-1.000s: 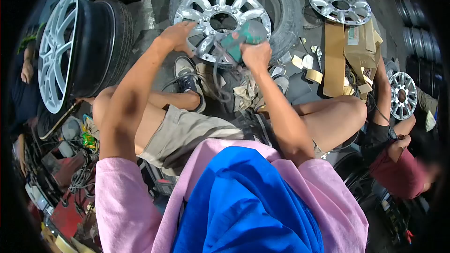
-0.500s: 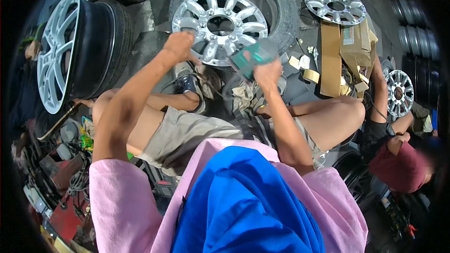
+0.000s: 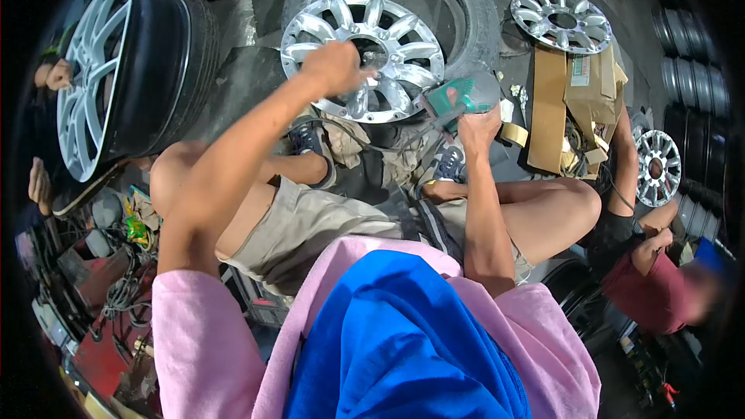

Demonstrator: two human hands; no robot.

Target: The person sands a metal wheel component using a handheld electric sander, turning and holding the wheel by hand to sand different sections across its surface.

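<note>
A silver multi-spoke wheel face [image 3: 415, 79] leans on a tyre [image 3: 483, 27] in front of me. My left hand [image 3: 335, 68] is over its left-centre spokes, near the hub hole; its fingers are curled but smeared by motion, so I cannot tell whether they hold anything. My right hand [image 3: 479, 128] is closed around a green power sander [image 3: 458, 97], just off the wheel face's lower right edge. From the sander a dark cable trails down to the left. Below the wheel face lies a crumpled beige cloth [image 3: 400, 161], between my feet.
At left stands a large silver wheel with tyre [image 3: 95, 77], a person's hand [image 3: 58, 75] beside it. A second wheel face [image 3: 562, 20] rests above a cardboard box [image 3: 590, 81] at right. A tape roll [image 3: 514, 134] lies nearby. Another person [image 3: 648, 279] sits at far right by another wheel face [image 3: 658, 168].
My left hand has moved right, from the wheel face's left edge onto its spokes. My right hand has carried the sander right, off the wheel face. The wheel face looks turned.
</note>
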